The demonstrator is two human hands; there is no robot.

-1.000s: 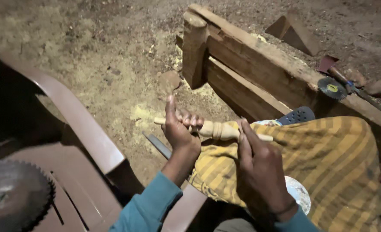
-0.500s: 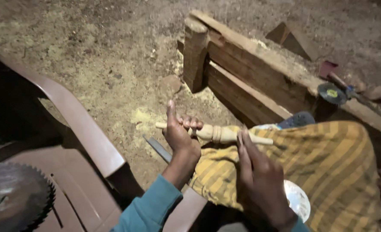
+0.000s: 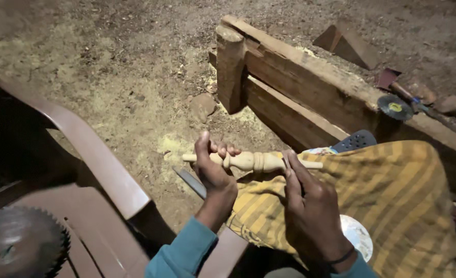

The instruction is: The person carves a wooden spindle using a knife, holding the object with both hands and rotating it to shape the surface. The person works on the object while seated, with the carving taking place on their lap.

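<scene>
A pale turned wooden spindle (image 3: 253, 161) with rounded beads lies level above my lap. My left hand (image 3: 213, 172) grips its left part, thumb raised, fingers curled over the wood. My right hand (image 3: 310, 208) rests against the thin right end of the spindle, fingers straight along it. Under both hands lies a yellow striped cloth (image 3: 392, 206) over my knee. A flat metal blade (image 3: 189, 181) shows just below my left hand, pointing down at the ground.
A brown plastic chair (image 3: 89, 154) stands at left with a circular saw blade (image 3: 19, 249) on its seat. A heavy timber frame (image 3: 300, 87) runs diagonally ahead, with a small grinding disc (image 3: 395, 107) on it. Sawdust covers the dirt ground (image 3: 109, 62).
The view has shifted slightly. My hands have kept their hold on the spindle, with only small finger movement.
</scene>
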